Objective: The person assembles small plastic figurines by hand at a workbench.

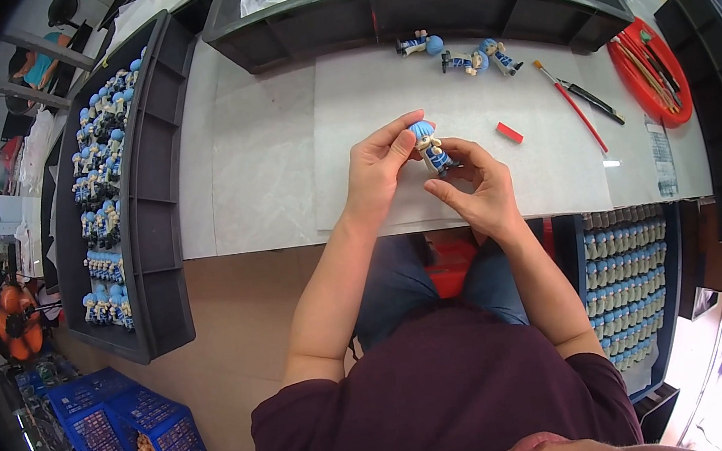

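Over the white work sheet (269,146) a small toy figurine (431,150) with light-blue hair and a blue-and-cream outfit is held upright, slightly tilted. My left hand (380,164) pinches its head and upper side between thumb and fingers. Curled round its lower part is my right hand (482,187), thumb below and fingers at its legs; part of that contact is hidden. Beyond the hands three similar figurines lie on their sides: one (419,44) by the tray, another (465,62) and a third (499,58) close together. A small red block (509,133) lies right of my hands.
A grey tray (406,14) of figurines spans the table's back. Another tray (157,188) of figurines stands left. A red-handled brush (582,116), a dark pen-like tool (593,102) and a red dish (646,88) of tools lie right. Rows of figurines fill a crate (577,288) lower right.
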### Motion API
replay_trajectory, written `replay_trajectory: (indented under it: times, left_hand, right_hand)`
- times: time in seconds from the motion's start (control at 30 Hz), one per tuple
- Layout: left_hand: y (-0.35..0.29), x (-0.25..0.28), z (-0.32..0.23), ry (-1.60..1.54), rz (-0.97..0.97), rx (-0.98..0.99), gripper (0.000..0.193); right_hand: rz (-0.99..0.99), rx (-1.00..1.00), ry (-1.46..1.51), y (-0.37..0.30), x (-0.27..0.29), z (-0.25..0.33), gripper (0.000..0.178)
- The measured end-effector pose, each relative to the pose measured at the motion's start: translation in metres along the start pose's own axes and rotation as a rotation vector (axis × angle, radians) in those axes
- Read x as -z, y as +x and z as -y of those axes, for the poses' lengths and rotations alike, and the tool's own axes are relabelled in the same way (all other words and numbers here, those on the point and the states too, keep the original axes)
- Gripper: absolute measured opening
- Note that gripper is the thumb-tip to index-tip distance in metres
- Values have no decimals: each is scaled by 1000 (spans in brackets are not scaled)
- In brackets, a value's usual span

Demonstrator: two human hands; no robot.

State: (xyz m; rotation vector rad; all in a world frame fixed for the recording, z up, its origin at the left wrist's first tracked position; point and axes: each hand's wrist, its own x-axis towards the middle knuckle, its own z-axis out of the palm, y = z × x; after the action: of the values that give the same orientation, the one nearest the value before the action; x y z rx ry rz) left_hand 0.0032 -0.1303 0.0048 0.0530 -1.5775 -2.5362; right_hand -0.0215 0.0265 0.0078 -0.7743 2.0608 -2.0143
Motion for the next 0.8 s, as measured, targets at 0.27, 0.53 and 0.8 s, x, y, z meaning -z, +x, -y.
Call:
replay_trajectory:
  times: [0.27, 0.53, 0.8]
  left_hand:
    - [0, -5, -3, -38, -78, 59, 31]
    - [1, -5, -1, -17, -85, 73, 31]
    - [0, -5, -3, -22, -54, 76, 30]
  right_hand:
    - [69, -141, 186, -1, 7, 5, 30]
    - [28, -145, 231, -2, 6, 2, 31]
    - [-13, -121, 228, -4, 3, -4, 40]
